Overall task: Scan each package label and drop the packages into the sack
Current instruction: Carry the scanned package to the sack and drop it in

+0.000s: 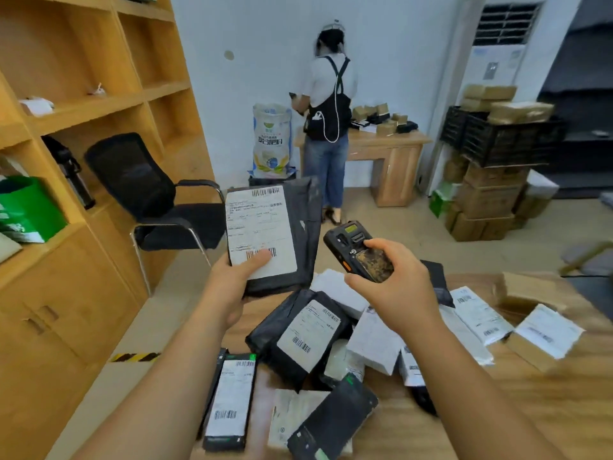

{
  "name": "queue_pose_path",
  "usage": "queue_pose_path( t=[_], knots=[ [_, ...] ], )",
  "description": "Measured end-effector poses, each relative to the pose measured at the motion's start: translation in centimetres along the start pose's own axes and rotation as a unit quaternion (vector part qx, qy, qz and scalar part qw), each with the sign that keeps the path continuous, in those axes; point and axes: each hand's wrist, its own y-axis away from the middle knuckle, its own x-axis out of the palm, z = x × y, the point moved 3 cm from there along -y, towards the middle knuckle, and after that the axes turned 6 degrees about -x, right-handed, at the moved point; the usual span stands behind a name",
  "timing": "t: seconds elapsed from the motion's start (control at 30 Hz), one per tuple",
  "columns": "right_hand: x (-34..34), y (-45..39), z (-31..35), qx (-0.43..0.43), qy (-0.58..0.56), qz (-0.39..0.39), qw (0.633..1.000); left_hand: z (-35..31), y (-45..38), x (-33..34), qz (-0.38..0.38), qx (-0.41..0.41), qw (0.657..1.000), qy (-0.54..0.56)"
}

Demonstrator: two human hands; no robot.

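Left hand (229,287) grips package (275,234); right hand (394,283) scanner (358,250).

Around the parcel heap (331,343) on the worktop (530,410): I see bare wood right of it and along its near edge. Left of the heap, open floor (159,313) up to the chair (149,194) and shelving (83,94).

Even, soft indoor light fills the room, with no hard shadows or glare. The wide lens bows the shelves (83,104) at the left edge. The picture is soft all over; parcels (530,330) at the right edge smear with motion blur.
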Motion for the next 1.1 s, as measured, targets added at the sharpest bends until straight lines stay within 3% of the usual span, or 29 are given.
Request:
queue_pose_path(
  t=[0.17,0.37,0.67,0.93,1.1],
  knots=[
    [-2.2,4.1,-0.1,0.056,0.055,-0.066,0.995,1.7,-1.3,2.3,0.099,-0.008,0.995,-0.029],
    [-11.9,12.0,-0.6,0.121,0.159,-0.162,0.966,4.5,2.9,12.5,0.257,-0.026,0.965,-0.042],
    [-30.5,31.4,-0.4,0.232,0.240,-0.347,0.876,10.4,22.6,30.8,0.472,-0.047,0.877,-0.080],
    [-44.0,50.5,-1.4,0.310,0.286,-0.438,0.794,20.7,42.8,41.8,0.555,-0.117,0.814,-0.123],
    [-50.4,56.9,-3.7,0.339,0.295,-0.468,0.761,24.7,49.8,47.6,0.584,-0.122,0.787,-0.159]
  ],
)
